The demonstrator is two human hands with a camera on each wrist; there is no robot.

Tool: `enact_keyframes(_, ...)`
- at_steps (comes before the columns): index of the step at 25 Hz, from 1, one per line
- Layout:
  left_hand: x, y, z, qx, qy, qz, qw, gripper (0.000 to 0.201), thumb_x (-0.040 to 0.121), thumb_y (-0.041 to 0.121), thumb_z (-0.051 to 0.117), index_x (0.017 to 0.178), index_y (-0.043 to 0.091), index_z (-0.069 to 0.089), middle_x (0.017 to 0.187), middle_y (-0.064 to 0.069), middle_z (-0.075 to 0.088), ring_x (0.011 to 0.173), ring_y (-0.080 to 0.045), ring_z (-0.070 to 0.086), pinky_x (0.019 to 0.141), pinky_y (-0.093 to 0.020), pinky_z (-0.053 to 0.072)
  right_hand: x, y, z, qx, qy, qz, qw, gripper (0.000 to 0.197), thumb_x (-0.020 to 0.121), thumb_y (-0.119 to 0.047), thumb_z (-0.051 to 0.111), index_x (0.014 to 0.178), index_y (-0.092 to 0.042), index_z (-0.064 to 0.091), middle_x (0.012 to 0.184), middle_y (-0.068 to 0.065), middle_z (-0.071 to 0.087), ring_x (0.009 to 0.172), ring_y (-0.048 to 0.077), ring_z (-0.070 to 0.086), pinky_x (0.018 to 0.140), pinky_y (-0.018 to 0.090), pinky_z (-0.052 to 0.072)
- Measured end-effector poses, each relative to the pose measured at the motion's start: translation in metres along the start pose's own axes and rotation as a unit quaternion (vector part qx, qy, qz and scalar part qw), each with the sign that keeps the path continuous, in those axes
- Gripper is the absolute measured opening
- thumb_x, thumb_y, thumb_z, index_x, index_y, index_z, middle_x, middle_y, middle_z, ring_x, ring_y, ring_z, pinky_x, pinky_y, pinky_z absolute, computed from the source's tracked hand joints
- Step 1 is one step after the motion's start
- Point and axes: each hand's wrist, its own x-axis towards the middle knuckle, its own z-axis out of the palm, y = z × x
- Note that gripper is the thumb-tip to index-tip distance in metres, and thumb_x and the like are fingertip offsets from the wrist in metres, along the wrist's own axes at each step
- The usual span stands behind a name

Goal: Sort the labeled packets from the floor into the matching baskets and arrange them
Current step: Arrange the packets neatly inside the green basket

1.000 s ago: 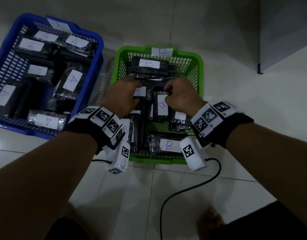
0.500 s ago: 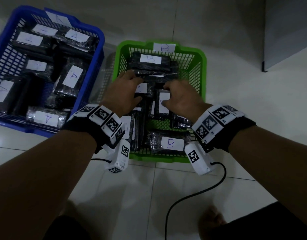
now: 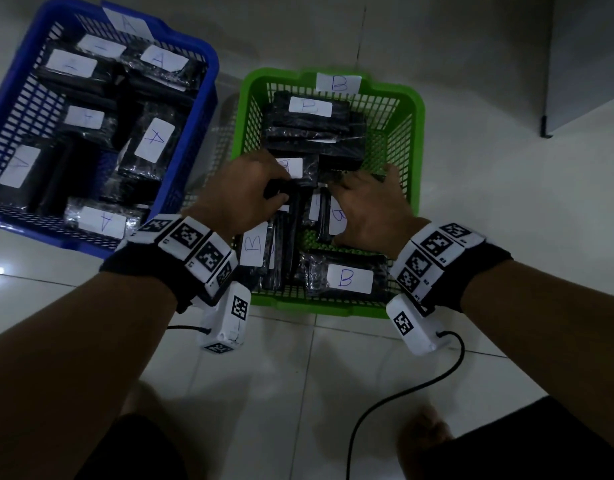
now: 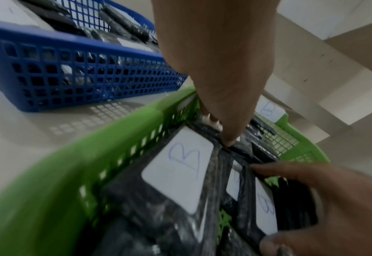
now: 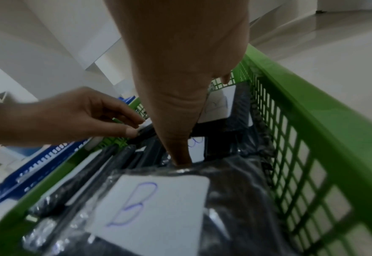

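A green basket [image 3: 417, 133] tagged B holds several black packets with white B labels. My left hand [image 3: 276, 194] pinches the top edge of a thin upright black packet [image 3: 293, 220] in the basket's middle; the left wrist view shows the fingertips [image 4: 226, 138] closed on that edge. My right hand [image 3: 356, 202] lies over the packets on the right with its fingers spread and fairly straight. Its thumb [image 5: 181, 155] presses down beside a flat B packet [image 5: 150, 207]. A blue basket [image 3: 208, 64] on the left holds several A packets.
The two baskets stand side by side on a pale tiled floor [image 3: 489, 209]. A black cable [image 3: 402, 393] runs across the tiles near my feet. A grey cabinet corner [image 3: 546, 129] stands at the back right.
My left hand has closed its pinch on the thin upright packet. My right hand has left the middle B packet and slid forward and right, its fingers spreading.
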Motion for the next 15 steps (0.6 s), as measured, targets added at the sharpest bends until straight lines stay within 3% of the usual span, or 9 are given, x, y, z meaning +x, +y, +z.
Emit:
enact_keyframes(4, -0.007, 0.002, -0.013, -0.030, -0.038, -0.002, 0.999, 0.030, 0.081, 0.017, 0.077, 0.109, 0.007, 0.072, 0.103, -0.013, 0.073, 0.087, -0.021, 0.068, 0.080, -0.026, 0.052, 0.003, -0.003, 0.005, -0.015, 0.006, -0.028, 0.999, 0.092, 0.072, -0.065, 0.066, 0.144, -0.015, 0.039, 0.143, 0.006, 0.046, 0.132, 0.025, 0.042, 0.112, 0.065, 0.008)
enact_keyframes(7, -0.011, 0.006, -0.011, -0.013, -0.061, -0.024, 0.998, 0.028, 0.081, 0.020, 0.077, 0.106, 0.009, 0.074, 0.099, -0.008, 0.075, 0.080, -0.008, 0.063, 0.069, -0.009, 0.040, 0.008, -0.005, 0.006, 0.025, 0.064, -0.049, 0.996, 0.076, 0.072, -0.056, 0.071, 0.129, -0.010, 0.052, 0.129, 0.008, 0.057, 0.119, 0.026, 0.053, 0.113, 0.049, 0.018)
enact_keyframes(9, -0.011, 0.009, -0.010, -0.012, -0.069, -0.042, 0.997, 0.022, 0.083, 0.022, 0.075, 0.102, 0.011, 0.075, 0.096, -0.005, 0.075, 0.079, -0.007, 0.062, 0.067, -0.012, 0.039, 0.013, -0.007, 0.006, 0.078, 0.083, -0.077, 0.990, 0.056, 0.076, -0.047, 0.071, 0.114, -0.007, 0.061, 0.116, 0.009, 0.060, 0.111, 0.029, 0.056, 0.102, 0.037, 0.034)
enact_keyframes(11, -0.012, 0.009, -0.012, -0.029, -0.073, -0.047, 0.996, 0.017, 0.085, 0.023, 0.073, 0.096, 0.010, 0.077, 0.091, -0.005, 0.076, 0.078, -0.011, 0.066, 0.071, -0.016, 0.043, 0.016, -0.007, 0.005, 0.118, 0.065, -0.087, 0.987, 0.050, 0.080, -0.041, 0.072, 0.113, -0.005, 0.061, 0.118, 0.010, 0.058, 0.113, 0.028, 0.053, 0.094, 0.035, 0.042)
enact_keyframes(15, -0.014, 0.010, -0.022, -0.046, -0.121, -0.047, 0.990, 0.021, 0.079, 0.029, 0.079, 0.091, 0.012, 0.078, 0.088, -0.001, 0.075, 0.076, -0.011, 0.067, 0.071, -0.019, 0.051, 0.023, -0.004, 0.009, 0.141, 0.050, -0.092, 0.985, 0.058, 0.080, -0.037, 0.075, 0.123, -0.003, 0.058, 0.132, 0.013, 0.051, 0.125, 0.028, 0.044, 0.099, 0.040, 0.044)
